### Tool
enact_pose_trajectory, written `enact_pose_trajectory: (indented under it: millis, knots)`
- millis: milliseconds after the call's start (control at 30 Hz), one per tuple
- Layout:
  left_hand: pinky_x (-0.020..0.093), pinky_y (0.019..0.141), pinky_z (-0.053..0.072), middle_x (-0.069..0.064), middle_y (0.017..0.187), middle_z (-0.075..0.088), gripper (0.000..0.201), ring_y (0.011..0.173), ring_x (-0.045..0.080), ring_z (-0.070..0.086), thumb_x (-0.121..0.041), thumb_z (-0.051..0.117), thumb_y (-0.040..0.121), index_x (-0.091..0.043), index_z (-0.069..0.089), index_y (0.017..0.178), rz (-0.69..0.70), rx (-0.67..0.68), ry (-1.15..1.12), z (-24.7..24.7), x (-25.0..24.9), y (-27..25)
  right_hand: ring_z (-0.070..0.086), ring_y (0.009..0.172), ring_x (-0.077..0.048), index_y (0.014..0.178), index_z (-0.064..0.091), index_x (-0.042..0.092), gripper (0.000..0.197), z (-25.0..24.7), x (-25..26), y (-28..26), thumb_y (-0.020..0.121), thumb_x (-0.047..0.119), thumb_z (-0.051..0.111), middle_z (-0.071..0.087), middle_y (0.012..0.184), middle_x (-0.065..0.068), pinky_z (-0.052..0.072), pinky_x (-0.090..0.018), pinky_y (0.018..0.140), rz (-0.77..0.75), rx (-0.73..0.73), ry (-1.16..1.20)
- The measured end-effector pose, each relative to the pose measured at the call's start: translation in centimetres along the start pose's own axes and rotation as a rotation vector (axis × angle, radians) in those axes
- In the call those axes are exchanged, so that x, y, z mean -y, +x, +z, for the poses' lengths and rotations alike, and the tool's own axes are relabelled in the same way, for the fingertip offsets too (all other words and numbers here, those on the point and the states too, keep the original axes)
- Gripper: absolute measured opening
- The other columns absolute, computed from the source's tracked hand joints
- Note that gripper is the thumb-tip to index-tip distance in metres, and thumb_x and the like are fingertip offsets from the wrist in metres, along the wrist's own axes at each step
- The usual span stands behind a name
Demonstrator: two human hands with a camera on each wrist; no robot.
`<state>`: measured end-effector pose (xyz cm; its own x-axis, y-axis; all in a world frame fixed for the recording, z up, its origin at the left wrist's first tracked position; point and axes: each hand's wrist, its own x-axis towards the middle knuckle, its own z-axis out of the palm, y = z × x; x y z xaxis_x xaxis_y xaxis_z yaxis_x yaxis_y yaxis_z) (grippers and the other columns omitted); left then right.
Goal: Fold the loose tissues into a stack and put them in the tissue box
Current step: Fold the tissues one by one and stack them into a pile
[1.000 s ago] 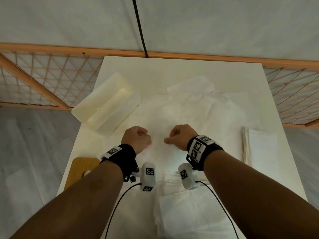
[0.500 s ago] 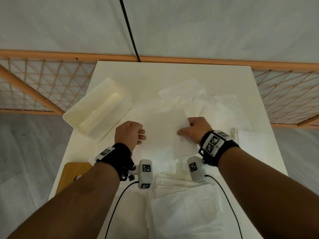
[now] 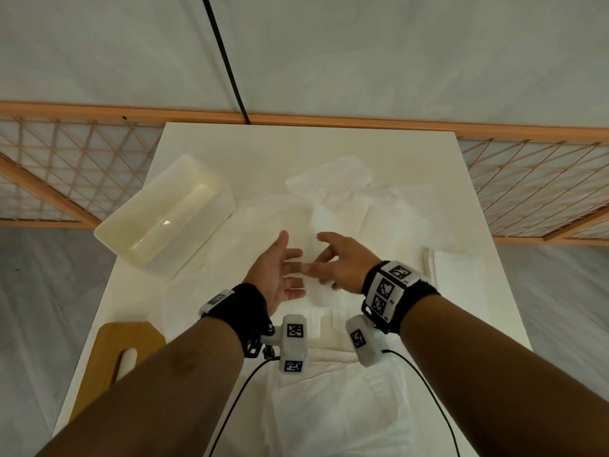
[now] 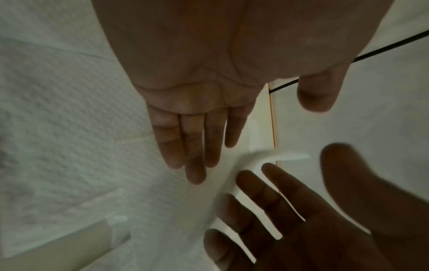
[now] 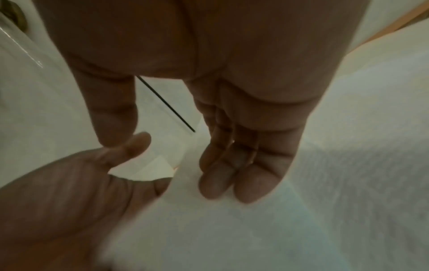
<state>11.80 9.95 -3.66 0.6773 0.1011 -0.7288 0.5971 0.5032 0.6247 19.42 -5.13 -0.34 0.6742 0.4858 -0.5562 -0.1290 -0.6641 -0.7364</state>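
Both hands hover over the table's middle, palms turned toward each other, fingers straight and nearly touching. My left hand (image 3: pixel 290 258) and right hand (image 3: pixel 329 258) hold nothing that I can make out. A white tissue (image 3: pixel 313 291) lies flat under them. In the left wrist view its edge (image 4: pixel 267 157) curls up by the right hand's fingers (image 4: pixel 278 192). More loose tissues (image 3: pixel 333 189) are spread beyond. The open cream tissue box (image 3: pixel 184 169) stands empty at the left. In the right wrist view my right hand's fingers (image 5: pixel 232 174) point down over tissue.
A folded tissue stack (image 3: pixel 339 407) lies near the front edge between my forearms. Another folded pile (image 3: pixel 458 278) sits at the right. A wooden lid (image 3: pixel 108 344) with a slot lies at the front left. A wooden lattice fence (image 3: pixel 66 166) runs behind the table.
Both hands were fists pressing on the tissue a second ago. The right hand then slid right along it. Now both have opened and lifted, palms facing.
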Motion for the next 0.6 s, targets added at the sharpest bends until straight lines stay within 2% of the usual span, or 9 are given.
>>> enact_pose_trajectory:
  millis: [67,133,167,233,300,433,467,533,600]
  knots:
    - [0.045,0.083,0.058,0.013,0.108,0.076,0.059,0.099,0.033,0.074,-0.062,0.057,0.094,-0.011,0.065,0.121,0.036,-0.088,0.055,-0.5,-0.1,0.2,0.068,0.089,-0.014,0.146,0.045,0.022,0.073,0.6,-0.5,0.5,0.084,0.041,0.080,0.068,0.101,0.004,0.057,-0.033,0.079,0.028,-0.102,-0.038]
    - [0.042,0.084,0.061,0.012,0.105,0.077,0.050,0.095,0.030,0.076,-0.044,0.075,0.089,-0.007,0.065,0.121,0.086,-0.150,0.178,-0.8,0.0,0.6,0.065,0.091,-0.014,0.133,0.053,0.020,0.053,0.5,-1.1,1.0,0.087,0.036,0.075,0.066,0.106,0.002,0.053,-0.028,0.074,0.111,-0.267,-0.097]
    - [0.042,0.084,0.062,0.012,0.106,0.077,0.050,0.095,0.029,0.075,-0.034,0.081,0.086,-0.006,0.063,0.123,0.101,-0.177,0.234,-0.9,0.2,0.9,0.064,0.096,-0.017,0.131,0.054,0.019,0.049,0.3,-1.5,1.3,0.088,0.035,0.073,0.065,0.113,0.000,0.053,-0.029,0.077,0.161,-0.309,-0.131]
    - [0.046,0.086,0.062,0.014,0.111,0.073,0.051,0.097,0.030,0.074,-0.016,0.086,0.081,-0.006,0.060,0.123,0.102,-0.217,0.313,-1.0,0.4,1.4,0.063,0.109,-0.023,0.134,0.053,0.016,0.053,0.1,-2.1,1.8,0.089,0.039,0.071,0.062,0.125,-0.004,0.054,-0.033,0.087,0.240,-0.315,-0.207]
    - [0.049,0.086,0.062,0.013,0.110,0.070,0.048,0.097,0.030,0.072,-0.006,0.085,0.080,-0.006,0.060,0.121,0.108,-0.242,0.370,-1.0,0.6,1.6,0.061,0.115,-0.025,0.136,0.053,0.015,0.059,0.2,-2.3,2.1,0.090,0.046,0.072,0.061,0.129,-0.005,0.052,-0.033,0.091,0.285,-0.302,-0.251]
    - [0.046,0.084,0.062,0.007,0.101,0.071,0.041,0.092,0.025,0.072,-0.006,0.085,0.079,-0.009,0.061,0.112,0.162,-0.268,0.506,-1.2,1.3,1.9,0.062,0.113,-0.027,0.127,0.058,0.012,0.056,0.7,-2.1,2.8,0.088,0.050,0.073,0.063,0.120,-0.005,0.050,-0.033,0.087,0.312,-0.295,-0.204]
    - [0.045,0.083,0.062,0.006,0.100,0.073,0.040,0.091,0.024,0.073,-0.007,0.085,0.078,-0.010,0.062,0.111,0.170,-0.261,0.544,-1.2,1.6,1.9,0.062,0.109,-0.027,0.119,0.060,0.014,0.048,0.7,-2.0,2.9,0.088,0.048,0.075,0.063,0.112,-0.004,0.050,-0.032,0.085,0.308,-0.294,-0.181]
    - [0.042,0.081,0.062,0.003,0.099,0.074,0.040,0.090,0.022,0.073,-0.013,0.086,0.078,-0.011,0.063,0.111,0.180,-0.256,0.589,-1.3,1.8,2.0,0.063,0.092,-0.024,0.091,0.062,0.017,0.028,0.8,-2.1,3.2,0.088,0.040,0.076,0.062,0.089,0.001,0.049,-0.029,0.076,0.279,-0.285,-0.148]
    - [0.043,0.083,0.062,0.003,0.101,0.072,0.042,0.091,0.023,0.071,-0.030,0.087,0.077,-0.015,0.063,0.108,0.196,-0.292,0.557,-1.3,1.6,1.9,0.060,0.078,-0.021,0.071,0.059,0.019,0.027,0.7,-2.1,3.2,0.086,0.032,0.077,0.060,0.075,0.004,0.047,-0.026,0.066,0.241,-0.297,-0.074]
